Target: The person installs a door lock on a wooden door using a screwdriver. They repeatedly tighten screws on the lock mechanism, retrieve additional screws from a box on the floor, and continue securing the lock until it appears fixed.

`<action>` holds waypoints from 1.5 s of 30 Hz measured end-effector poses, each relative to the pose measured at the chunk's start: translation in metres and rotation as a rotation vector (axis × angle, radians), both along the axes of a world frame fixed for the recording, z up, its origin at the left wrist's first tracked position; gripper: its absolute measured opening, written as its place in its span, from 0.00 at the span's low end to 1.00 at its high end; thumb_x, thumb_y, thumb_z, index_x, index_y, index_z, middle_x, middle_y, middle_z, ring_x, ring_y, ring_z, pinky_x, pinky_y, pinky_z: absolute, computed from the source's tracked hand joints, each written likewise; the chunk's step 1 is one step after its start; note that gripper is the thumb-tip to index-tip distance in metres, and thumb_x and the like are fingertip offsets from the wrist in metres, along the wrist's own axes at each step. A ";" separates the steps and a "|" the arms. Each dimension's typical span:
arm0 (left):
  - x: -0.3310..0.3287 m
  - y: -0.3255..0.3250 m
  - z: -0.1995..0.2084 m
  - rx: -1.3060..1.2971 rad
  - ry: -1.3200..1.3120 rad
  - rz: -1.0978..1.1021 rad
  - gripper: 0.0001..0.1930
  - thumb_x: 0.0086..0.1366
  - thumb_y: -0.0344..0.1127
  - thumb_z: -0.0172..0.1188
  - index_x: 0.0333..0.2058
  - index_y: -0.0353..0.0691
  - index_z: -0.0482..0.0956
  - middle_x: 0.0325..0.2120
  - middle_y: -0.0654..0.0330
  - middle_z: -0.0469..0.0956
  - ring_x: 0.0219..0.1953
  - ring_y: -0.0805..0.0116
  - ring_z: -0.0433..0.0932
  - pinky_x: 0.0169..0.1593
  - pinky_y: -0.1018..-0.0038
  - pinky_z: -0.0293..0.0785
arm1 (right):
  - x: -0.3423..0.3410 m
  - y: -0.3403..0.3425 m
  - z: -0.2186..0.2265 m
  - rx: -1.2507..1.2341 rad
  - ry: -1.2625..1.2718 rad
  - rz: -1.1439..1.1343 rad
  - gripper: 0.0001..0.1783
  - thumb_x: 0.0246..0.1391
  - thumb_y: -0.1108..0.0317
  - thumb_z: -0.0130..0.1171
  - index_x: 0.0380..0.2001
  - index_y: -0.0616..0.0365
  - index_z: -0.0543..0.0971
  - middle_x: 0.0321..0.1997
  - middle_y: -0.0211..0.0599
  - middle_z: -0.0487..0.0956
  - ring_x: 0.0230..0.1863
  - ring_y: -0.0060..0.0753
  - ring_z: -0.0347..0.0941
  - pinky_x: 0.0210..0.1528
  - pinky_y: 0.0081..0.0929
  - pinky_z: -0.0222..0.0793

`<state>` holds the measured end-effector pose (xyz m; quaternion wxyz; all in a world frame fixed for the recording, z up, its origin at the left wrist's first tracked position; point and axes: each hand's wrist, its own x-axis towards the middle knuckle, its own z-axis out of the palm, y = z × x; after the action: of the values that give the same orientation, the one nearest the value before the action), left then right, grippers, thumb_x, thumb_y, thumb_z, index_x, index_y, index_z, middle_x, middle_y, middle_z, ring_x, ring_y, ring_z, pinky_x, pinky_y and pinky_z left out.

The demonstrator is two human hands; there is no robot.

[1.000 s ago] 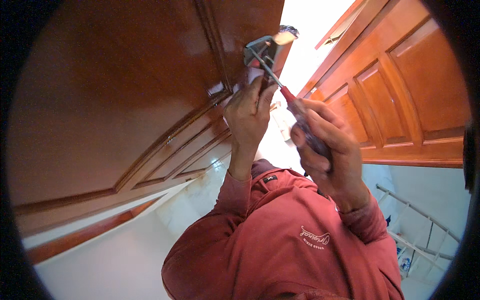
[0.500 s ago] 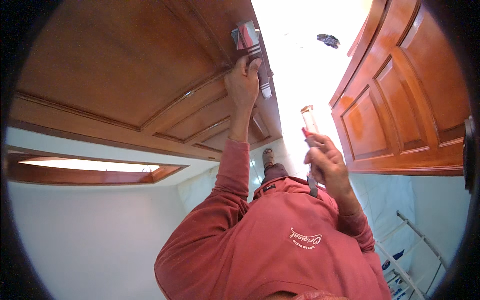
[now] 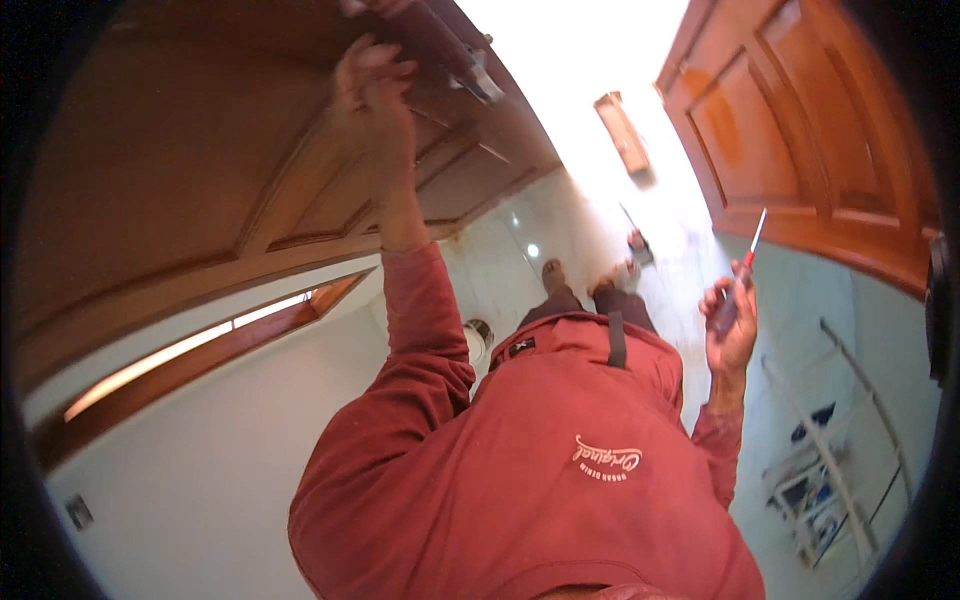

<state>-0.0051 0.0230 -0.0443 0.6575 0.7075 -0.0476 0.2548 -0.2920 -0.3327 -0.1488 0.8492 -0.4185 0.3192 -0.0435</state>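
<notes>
A screwdriver (image 3: pixel 747 262) with a dark handle, red collar and thin pale shaft is gripped in my right hand (image 3: pixel 732 325), its tip pointing up and away from me. My left hand (image 3: pixel 375 90) is raised in front of the brown panelled door (image 3: pixel 250 160) on the left. Its fingers look spread and hold nothing I can see, though motion blurs them. Just right of these fingers, a plate-like fitting with pale ends (image 3: pixel 478 78) sits near the door's edge. A blurred pinkish item (image 3: pixel 376 6) shows at the top rim, beyond my left hand.
A second wooden door (image 3: pixel 800 130) stands on the right. On the pale tiled floor lie a long wooden-looking piece (image 3: pixel 622 132) and a small tool-like object (image 3: pixel 637 240) near my feet. A metal ladder (image 3: pixel 865 400) stands at lower right. A framed opening (image 3: pixel 200 350) is on the left.
My left hand has let go of the fitting on the door edge and moved left. My right hand has swung right and lower with the screwdriver. The view has shifted, showing more floor.
</notes>
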 end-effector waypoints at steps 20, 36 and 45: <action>-0.326 0.004 -0.531 1.295 1.027 -0.860 0.19 0.63 0.40 0.63 0.52 0.43 0.79 0.56 0.52 0.75 0.53 0.44 0.75 0.53 0.54 0.74 | -0.092 0.063 -0.518 -0.404 0.909 0.485 0.15 0.55 0.58 0.65 0.35 0.58 0.76 0.25 0.32 0.77 0.19 0.22 0.71 0.20 0.25 0.67; -0.339 -0.035 -0.555 1.303 1.322 -0.758 0.19 0.64 0.43 0.61 0.50 0.41 0.80 0.57 0.50 0.72 0.54 0.46 0.73 0.56 0.54 0.71 | -0.071 0.043 -0.774 -0.641 0.775 0.794 0.17 0.52 0.57 0.64 0.35 0.61 0.78 0.32 0.46 0.81 0.36 0.43 0.79 0.42 0.37 0.72; -0.340 -0.041 -0.559 1.247 1.386 -0.759 0.20 0.62 0.42 0.64 0.50 0.39 0.81 0.56 0.47 0.73 0.56 0.45 0.73 0.59 0.54 0.70 | -0.051 0.046 -0.785 -0.727 0.774 0.674 0.19 0.54 0.58 0.62 0.44 0.60 0.78 0.43 0.53 0.81 0.47 0.58 0.77 0.49 0.46 0.71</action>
<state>-0.3453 -0.0181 -0.6029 0.0900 0.8556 -0.0016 -0.5098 -0.3427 -0.2866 -0.9340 0.4429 -0.7434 0.4187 0.2754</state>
